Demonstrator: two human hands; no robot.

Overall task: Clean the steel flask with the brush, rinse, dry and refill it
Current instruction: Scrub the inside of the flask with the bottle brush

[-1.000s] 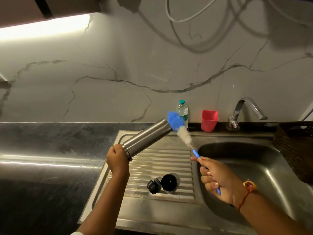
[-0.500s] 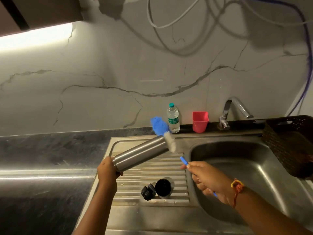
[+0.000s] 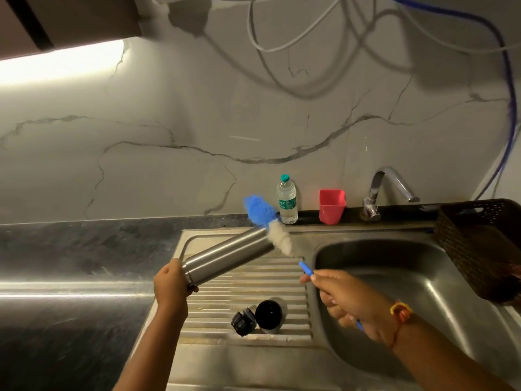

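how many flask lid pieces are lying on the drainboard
2: a small black stopper on the ribbed drainboard, and a cup-shaped cap on its side just right of it, dark opening toward the camera. None looks hidden.

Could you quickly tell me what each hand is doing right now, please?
Left hand: closed around one end of the steel flask.
Right hand: closed around the handle of the brush.

red cup [image 3: 332, 206], perhaps woven basket [image 3: 479, 244]
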